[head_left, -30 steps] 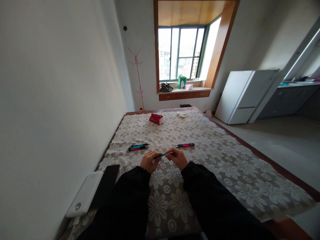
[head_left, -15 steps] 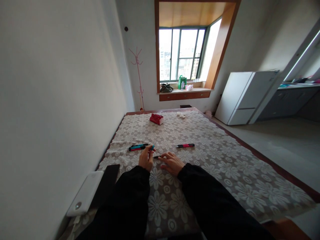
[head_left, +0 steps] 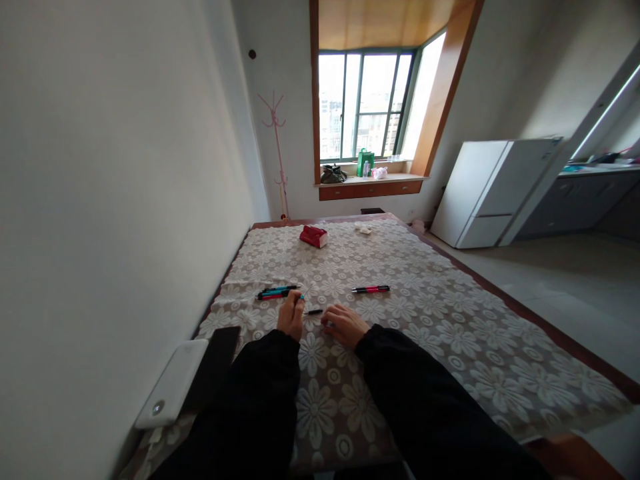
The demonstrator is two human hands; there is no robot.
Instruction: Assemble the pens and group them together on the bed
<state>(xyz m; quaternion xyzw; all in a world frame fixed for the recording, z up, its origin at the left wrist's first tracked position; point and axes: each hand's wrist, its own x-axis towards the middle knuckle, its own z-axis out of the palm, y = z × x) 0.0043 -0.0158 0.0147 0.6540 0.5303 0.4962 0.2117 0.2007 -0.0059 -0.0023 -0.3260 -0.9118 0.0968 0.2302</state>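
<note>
My left hand (head_left: 290,318) is closed in a pinch on a small teal pen part (head_left: 302,297), most of it hidden by the fingers. Just right of that hand, a short black pen piece (head_left: 314,312) lies on the tablecloth, between my two hands. My right hand (head_left: 346,325) rests on the cloth with fingers curled in towards the thumb; whatever they may hold is hidden. Beyond my left hand lie several pens, teal (head_left: 278,291) and red with black (head_left: 273,296), side by side. Farther right are red and black pens (head_left: 371,289), close together.
A patterned tablecloth (head_left: 480,380) covers the table. A white power bank (head_left: 173,383) with a cable and a dark flat object (head_left: 213,367) lie near the left wall. Toward the far edge are a red tissue pack (head_left: 313,236) and crumpled white tissue (head_left: 363,229).
My right hand has drawn slightly back from the black pen piece, which now lies free. The thin tip that stood up from my left hand's teal part no longer shows.
</note>
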